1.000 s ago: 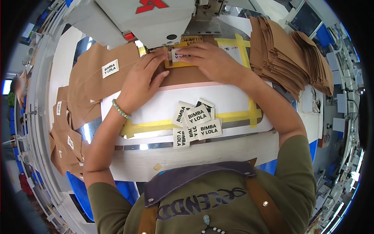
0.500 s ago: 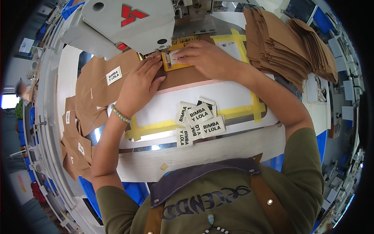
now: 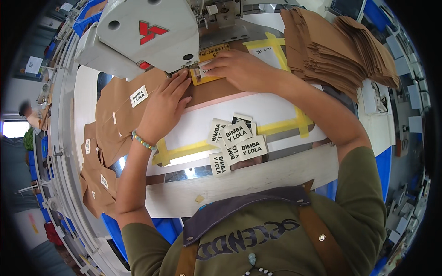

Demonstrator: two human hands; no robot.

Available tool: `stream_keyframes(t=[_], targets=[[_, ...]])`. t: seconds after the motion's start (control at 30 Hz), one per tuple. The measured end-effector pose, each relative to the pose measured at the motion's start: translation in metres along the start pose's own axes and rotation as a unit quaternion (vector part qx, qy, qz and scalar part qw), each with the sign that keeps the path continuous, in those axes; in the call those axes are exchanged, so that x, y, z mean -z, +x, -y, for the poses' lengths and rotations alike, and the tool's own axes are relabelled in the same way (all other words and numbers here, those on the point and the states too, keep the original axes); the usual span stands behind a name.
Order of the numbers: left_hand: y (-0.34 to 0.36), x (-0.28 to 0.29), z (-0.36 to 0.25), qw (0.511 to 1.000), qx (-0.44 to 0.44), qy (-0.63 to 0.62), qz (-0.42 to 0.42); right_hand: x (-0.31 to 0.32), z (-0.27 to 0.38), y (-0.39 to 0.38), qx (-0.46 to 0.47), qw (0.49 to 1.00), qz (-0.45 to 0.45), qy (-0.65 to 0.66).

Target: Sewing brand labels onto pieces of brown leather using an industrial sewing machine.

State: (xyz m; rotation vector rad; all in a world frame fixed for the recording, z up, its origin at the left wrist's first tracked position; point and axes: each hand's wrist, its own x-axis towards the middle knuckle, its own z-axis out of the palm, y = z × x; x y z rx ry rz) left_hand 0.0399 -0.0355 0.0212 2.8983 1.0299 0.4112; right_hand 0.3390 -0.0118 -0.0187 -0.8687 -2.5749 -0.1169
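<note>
My left hand [image 3: 169, 106] lies flat with fingers outstretched on a brown sheet-like piece [image 3: 208, 94], its fingertips close to the needle area of a white sewing machine [image 3: 124, 34]. A yellow framed template [image 3: 198, 83] rests on that piece, with a white label [image 3: 206, 72] in its window. My right hand [image 3: 246, 69] reaches over from the right, fingers extended and bent down onto the label and template; its thumb is hidden. Close in front of the work, several white printed labels [image 3: 237, 133] lie in a loose overlapping pile, one of them dark.
Brown pieces bearing white labels [image 3: 120, 99] overlap at the left and hang down past the table's side. Tall stacks of brown pieces [image 3: 322, 50] stand at the back right. Yellow tape [image 3: 184, 151] borders the white work surface. A small white box [image 3: 375, 99] sits far right.
The whole view has shifted slightly. Both hands stay almost in place on the brown piece and the template, and the label pile looks unchanged.
</note>
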Motion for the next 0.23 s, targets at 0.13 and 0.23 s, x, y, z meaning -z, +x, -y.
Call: stream_keyframes(t=[0.13,0.23], targets=[[-0.0021,-0.0022,0.0048,1.000,0.023,-0.010,0.017,0.0004,-0.0067,0.0056,-0.008,1.000,-0.016,0.018],[-0.0017,0.0007,0.0082,0.998,0.044,-0.037,0.032,-0.0004,-0.0110,0.0084,-0.019,1.000,0.017,-0.015]])
